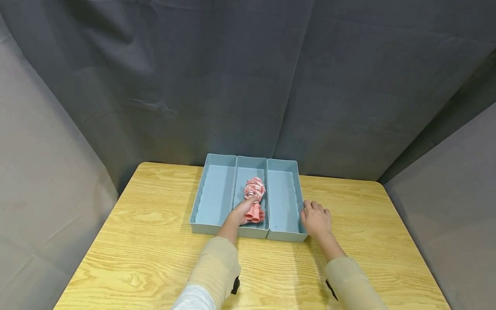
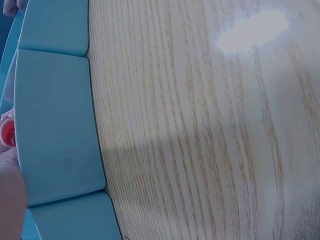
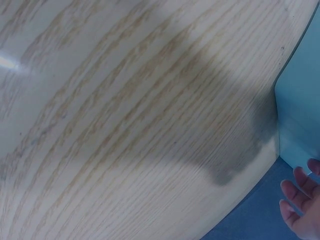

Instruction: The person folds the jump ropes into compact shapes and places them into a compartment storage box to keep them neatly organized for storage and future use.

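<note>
In the head view, my left hand [image 1: 241, 211] holds a bundled jump rope [image 1: 254, 187] with pink-and-white segments and two pink handles [image 1: 252, 213]. Both are inside the middle one of three pale blue bins [image 1: 252, 232]. The left wrist view catches only a round handle end [image 2: 9, 132] past the bin wall, with part of that hand below it. My right hand [image 1: 317, 219] rests at the outer wall of the right bin [image 1: 286, 237], fingers loosely bent. In the right wrist view those fingers [image 3: 295, 192] appear beside the bin wall [image 3: 302, 100].
The three bins stand side by side on a wood-grain table [image 1: 155, 258], near its back edge. A dark grey curtain [image 1: 193, 86] hangs behind it, and lighter panels [image 1: 46, 172] flank both sides. The left bin [image 1: 215, 189] lies beside the left forearm's reach.
</note>
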Tool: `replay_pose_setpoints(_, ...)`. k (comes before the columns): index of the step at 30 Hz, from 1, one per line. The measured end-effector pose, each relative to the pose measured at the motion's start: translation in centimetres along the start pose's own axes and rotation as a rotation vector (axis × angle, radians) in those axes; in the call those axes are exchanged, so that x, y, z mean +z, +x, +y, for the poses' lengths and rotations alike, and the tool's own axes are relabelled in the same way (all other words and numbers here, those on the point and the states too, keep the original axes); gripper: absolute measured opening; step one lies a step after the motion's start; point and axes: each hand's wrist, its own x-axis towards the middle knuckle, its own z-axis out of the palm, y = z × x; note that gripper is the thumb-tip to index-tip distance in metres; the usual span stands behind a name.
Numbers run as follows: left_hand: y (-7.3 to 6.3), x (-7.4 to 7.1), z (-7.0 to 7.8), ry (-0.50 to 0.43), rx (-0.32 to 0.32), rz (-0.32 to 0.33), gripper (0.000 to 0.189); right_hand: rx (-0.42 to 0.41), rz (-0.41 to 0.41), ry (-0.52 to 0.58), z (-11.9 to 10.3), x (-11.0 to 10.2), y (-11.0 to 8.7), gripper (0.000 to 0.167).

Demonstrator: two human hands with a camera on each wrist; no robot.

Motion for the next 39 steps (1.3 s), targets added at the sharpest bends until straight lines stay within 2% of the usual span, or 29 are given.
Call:
replay_pose_setpoints(6,0.09,-0.14,-0.07,0.053,-0.001,0.044,0.045,0.004,-0.014,0.003,0.04,-0.06,-0.05,0.034)
replay_pose_setpoints(14,-0.38,-0.08,-0.15,0.092,0.068,0.116,0.044,0.001,-0.012,0.011,0.07,-0.09,-0.11,0.033)
replay_pose_setpoints(17,-0.51,0.04,-0.25,0.107,0.083,0.182,0.037,0.002,-0.005,0.012,0.12,-0.04,-0.09,0.033)
replay_pose_setpoints(20,-0.53,0.19,-0.36,0.152,0.1,0.275,0.031,0.008,0.001,0.012,0.11,-0.03,-0.07,0.033)
replay_pose_setpoints(26,-0.14,0.24,-0.7,0.249,0.142,0.418,0.042,0.009,0.004,0.014,0.08,-0.01,-0.07,0.033)
replay_pose_setpoints(31,-0.24,0.4,-0.83,0.338,0.187,0.499,0.044,0.006,0.009,0.02,0.05,-0.04,-0.13,0.033)
replay_pose_setpoints(37,-0.52,0.64,-0.76,0.448,0.214,0.558,0.045,0.009,-0.009,0.016,-0.01,-0.08,-0.13,0.034)
replay_pose_setpoints(39,0.27,0.28,-0.92,0.465,0.213,0.577,0.05,0.008,-0.013,0.016,-0.03,-0.13,-0.16,0.034)
